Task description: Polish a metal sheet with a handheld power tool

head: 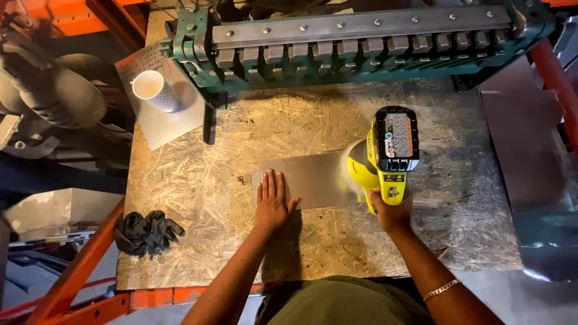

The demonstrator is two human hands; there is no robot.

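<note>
We press our left hand [274, 201] flat on the thin grey metal sheet [307, 179] on the chipboard desk [198, 198]. Our right hand [391, 207] grips the yellow cordless power tool [385, 157] at the sheet's right end; the surface looks mostly unworked.

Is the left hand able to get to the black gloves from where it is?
Probably yes. The left hand lies flat on the metal sheet, and the black gloves sit on the same board to its left, with only bare board between them.

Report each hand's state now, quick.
Left hand: open, flat on the metal sheet.
Right hand: closed around the grip of the yellow power tool.
</note>
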